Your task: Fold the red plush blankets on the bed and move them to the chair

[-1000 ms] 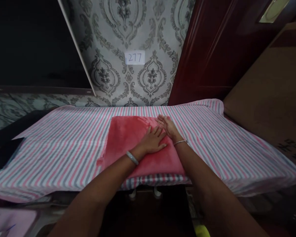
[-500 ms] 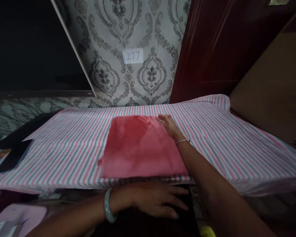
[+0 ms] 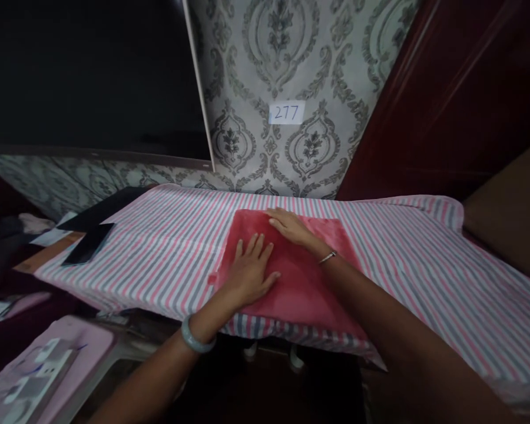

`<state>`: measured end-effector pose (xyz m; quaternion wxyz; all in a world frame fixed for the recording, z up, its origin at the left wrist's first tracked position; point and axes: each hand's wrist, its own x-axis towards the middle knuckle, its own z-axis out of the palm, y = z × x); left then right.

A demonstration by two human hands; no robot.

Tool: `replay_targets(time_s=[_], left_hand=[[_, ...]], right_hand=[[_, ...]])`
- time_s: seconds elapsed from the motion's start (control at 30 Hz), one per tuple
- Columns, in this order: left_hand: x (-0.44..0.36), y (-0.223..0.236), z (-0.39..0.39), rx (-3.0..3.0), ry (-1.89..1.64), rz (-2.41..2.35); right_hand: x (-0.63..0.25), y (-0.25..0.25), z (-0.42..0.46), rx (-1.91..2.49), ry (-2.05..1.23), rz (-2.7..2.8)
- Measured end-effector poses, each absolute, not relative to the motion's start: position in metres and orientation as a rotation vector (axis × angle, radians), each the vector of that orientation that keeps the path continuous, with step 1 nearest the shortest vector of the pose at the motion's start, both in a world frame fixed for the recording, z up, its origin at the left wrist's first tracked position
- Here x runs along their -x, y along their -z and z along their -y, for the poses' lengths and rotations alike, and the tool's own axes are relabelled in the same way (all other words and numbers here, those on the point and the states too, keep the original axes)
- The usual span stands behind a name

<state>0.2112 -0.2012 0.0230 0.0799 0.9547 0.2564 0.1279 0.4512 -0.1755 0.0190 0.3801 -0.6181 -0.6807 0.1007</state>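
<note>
A red plush cloth [image 3: 304, 288], folded into a flat rectangle, lies on a striped tablecloth [image 3: 406, 259]. My left hand [image 3: 251, 272] rests flat on its left part, fingers spread, with a pale bangle at the wrist. Near the cloth's far edge, my right hand [image 3: 291, 227] lies palm down with fingers stretched out and a thin bracelet on the wrist. Neither hand grips anything. A small red tab sticks out at the cloth's left side. My right forearm hides some of the cloth's right part.
A dark phone-like slab [image 3: 88, 244] lies at the table's left end. Behind the table are a large black screen [image 3: 88, 76] and a paper label [image 3: 287, 112] reading 277. A power strip [image 3: 42, 377] sits on a pink surface at lower left. A brown panel stands at right.
My left hand has come up from below the table edge onto the cloth. My right hand has slid left along the cloth's far edge. The view has turned left.
</note>
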Motion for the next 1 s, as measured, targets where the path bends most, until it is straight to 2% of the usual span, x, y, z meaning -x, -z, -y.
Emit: replay_targets(time_s=[0.13,0.3,0.57,0.67,0.8,0.9,1.0], left_hand=[[-0.214,-0.004,0.21,-2.822,-0.328,-0.923],[-0.202,0.022,0.225,-2.839,-0.469,-0.91],[-0.159,0.057,0.269,-3.008,-0.766,-0.771],[-0.141,0.052,0.279,-3.008,-0.799,-0.682],[-0.135,0.018,0.263,-2.904,-0.854,-0.606],[-0.151,-0.006,0.239,-2.867,-0.85,-0.738],[-0.176,-0.009,0.223,-2.875,-0.737,-0.98]], right_hand=[[-0.432,-0.002,0.149,1.786,-0.256,1.898],[-0.437,0.021,0.148,1.827,-0.222,1.948],[-0.43,0.01,0.156,1.983,-0.092,2.061],[-0.43,0.009,0.157,1.99,-0.109,2.07],[-0.426,-0.006,0.152,2.037,-0.199,2.028],[-0.409,-0.026,0.141,2.011,-0.199,2.004],[-0.386,-0.035,0.132,1.946,-0.192,2.082]])
